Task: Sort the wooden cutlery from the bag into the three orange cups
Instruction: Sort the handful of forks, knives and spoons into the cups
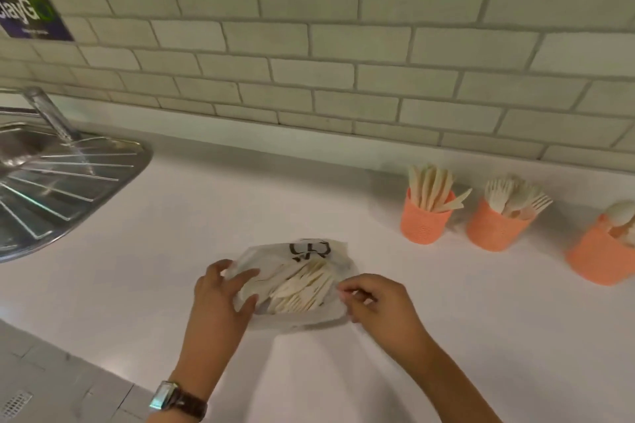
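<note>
Opening the bag (pixel 311 252): judging from the head view, the step in hand is spreading the mouth of the clear plastic so a piece can be drawn out. It lies flat on the white table (pixel 240 203), between both hands.
wooden cutlery (pixel 302 288): a pale mixed bundle inside the plastic, fanned toward the right.
left hand (pixel 220 299): fingers spread and laid on the bag's left edge, thumb held apart below. It seems to pin the film down rather than pinch it.
right hand (pixel 374 302): thumb and fingertips drawn together, pinching the bag's right edge.
orange cups: a row to the right near the tiled wall, well apart from the bag. The knife cup (pixel 424 225) is nearest, then the fork cup (pixel 491 232), then the spoon cup (pixel 598 263), partly cut off by the frame.
doing it well: hold the left side pinned so the bag cannot slide on the smooth table, and lift the pinched film up and away. Draw out one kind at a time.
risk: thin film may cling or tear, and one knife leans out over its cup's rim, so new pieces should go in gently.
</note>
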Available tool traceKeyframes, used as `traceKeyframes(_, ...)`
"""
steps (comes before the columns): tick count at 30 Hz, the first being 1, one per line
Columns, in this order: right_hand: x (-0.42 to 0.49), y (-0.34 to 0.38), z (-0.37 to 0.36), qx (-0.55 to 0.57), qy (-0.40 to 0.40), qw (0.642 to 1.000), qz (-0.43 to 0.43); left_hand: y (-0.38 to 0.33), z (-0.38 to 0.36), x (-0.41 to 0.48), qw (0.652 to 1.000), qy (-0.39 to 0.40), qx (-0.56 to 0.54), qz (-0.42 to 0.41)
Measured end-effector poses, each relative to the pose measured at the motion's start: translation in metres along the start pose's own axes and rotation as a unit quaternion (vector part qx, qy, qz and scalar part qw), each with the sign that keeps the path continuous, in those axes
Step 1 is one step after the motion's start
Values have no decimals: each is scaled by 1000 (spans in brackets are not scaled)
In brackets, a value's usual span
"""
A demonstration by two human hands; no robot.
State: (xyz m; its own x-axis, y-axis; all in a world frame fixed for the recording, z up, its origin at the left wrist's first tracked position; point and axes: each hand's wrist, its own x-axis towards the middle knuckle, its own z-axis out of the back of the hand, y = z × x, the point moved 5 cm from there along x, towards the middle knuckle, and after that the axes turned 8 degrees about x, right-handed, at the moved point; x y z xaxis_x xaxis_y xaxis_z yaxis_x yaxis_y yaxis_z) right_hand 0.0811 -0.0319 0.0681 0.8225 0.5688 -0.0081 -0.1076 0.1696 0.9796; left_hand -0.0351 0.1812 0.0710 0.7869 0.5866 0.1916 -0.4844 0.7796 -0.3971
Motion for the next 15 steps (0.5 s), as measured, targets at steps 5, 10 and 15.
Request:
traceKeyframes(5,48,-4,-81,-213,154,963,64,0,1,12,998,4,-40,-44)
traceKeyframes(10,106,-16,-114,-412,250,874,66,2,11,22,996,-2,-49,-74)
traceKeyframes(15,120,-25,-118,-511,314,799,44,10,12,27,995,17,-75,-60)
